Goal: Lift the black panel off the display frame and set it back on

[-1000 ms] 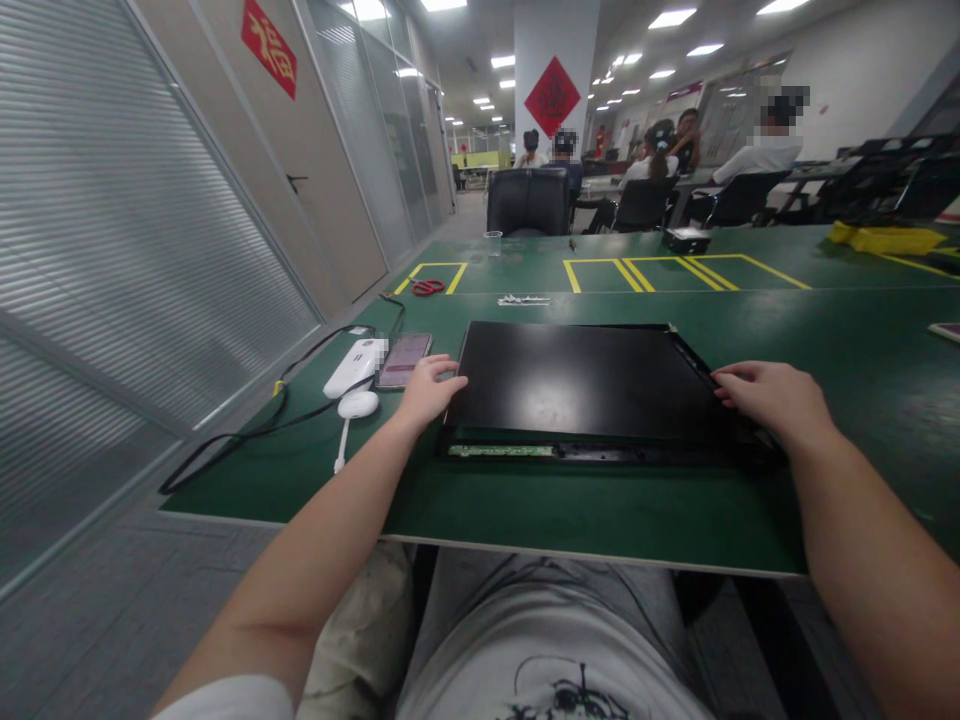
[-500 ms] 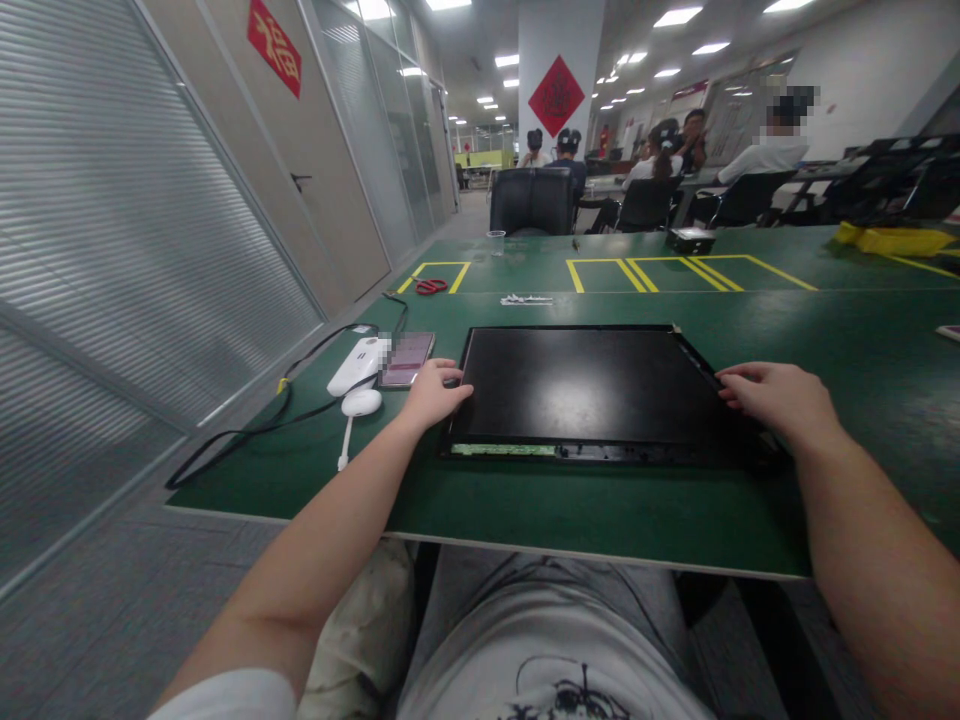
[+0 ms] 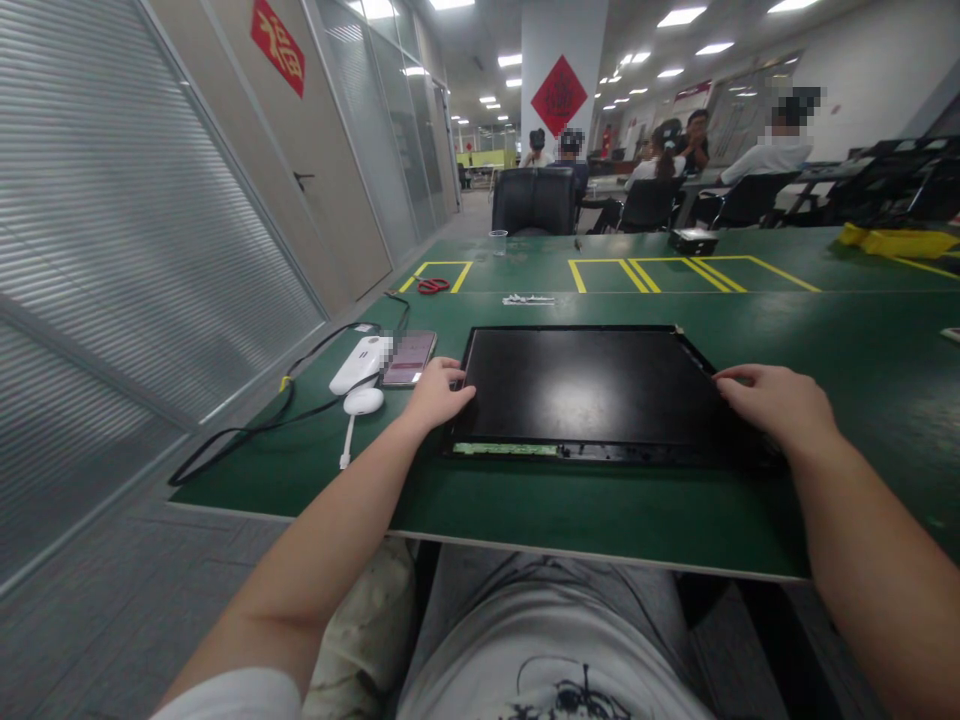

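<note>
A black LCD display panel [image 3: 589, 385] lies flat on the green table, its dark screen facing up. A green circuit strip [image 3: 506, 450] shows along its near edge, at the left. My left hand [image 3: 441, 392] grips the panel's left side, with the thumb on top of the frame and the other fingers at the outer edge. At the opposite side, my right hand [image 3: 772, 400] has its thumb and fingers closed on the right edge; some fingertips are hidden beneath the hand.
Left of the panel lie a phone [image 3: 409, 358], a white device [image 3: 361, 365], a round white piece [image 3: 364, 401] and a black cable [image 3: 247, 432]. Farther back are red scissors [image 3: 433, 286], small white parts [image 3: 529, 300], a plastic cup [image 3: 498, 241] and a black box [image 3: 693, 242]. Several people sit beyond.
My right hand has shifted slightly along the panel's right edge, its fingers now more tucked in. My left hand keeps its hold, and the panel looks unmoved on the table.
</note>
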Motion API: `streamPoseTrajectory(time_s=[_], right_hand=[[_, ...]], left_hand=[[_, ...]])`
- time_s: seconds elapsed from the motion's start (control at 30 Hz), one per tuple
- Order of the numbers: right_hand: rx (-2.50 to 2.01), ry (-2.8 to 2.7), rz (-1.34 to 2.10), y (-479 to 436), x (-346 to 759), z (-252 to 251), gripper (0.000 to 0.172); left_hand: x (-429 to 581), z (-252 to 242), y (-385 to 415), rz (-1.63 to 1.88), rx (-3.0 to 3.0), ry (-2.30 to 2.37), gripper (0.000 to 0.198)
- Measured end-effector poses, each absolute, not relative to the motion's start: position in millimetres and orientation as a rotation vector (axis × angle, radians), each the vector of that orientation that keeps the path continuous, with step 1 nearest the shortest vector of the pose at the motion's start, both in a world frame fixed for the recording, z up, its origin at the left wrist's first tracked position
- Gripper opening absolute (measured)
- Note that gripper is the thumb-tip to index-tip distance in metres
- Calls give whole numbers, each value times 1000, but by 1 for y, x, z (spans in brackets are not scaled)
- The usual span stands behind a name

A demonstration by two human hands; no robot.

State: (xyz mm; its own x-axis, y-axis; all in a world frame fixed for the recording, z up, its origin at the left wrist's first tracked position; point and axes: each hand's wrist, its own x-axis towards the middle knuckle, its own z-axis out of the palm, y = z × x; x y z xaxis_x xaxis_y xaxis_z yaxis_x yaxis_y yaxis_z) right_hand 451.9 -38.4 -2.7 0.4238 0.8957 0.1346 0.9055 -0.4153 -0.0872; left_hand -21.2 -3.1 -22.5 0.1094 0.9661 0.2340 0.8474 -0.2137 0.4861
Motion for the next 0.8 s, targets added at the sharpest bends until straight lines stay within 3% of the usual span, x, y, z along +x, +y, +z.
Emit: streamPoseTrajectory(time_s=[0.8], right_hand=[[-2486,-1579,-84,-39,443,0,40]], left_hand=[[-15,-21,-8,615,2316,1823,34]])
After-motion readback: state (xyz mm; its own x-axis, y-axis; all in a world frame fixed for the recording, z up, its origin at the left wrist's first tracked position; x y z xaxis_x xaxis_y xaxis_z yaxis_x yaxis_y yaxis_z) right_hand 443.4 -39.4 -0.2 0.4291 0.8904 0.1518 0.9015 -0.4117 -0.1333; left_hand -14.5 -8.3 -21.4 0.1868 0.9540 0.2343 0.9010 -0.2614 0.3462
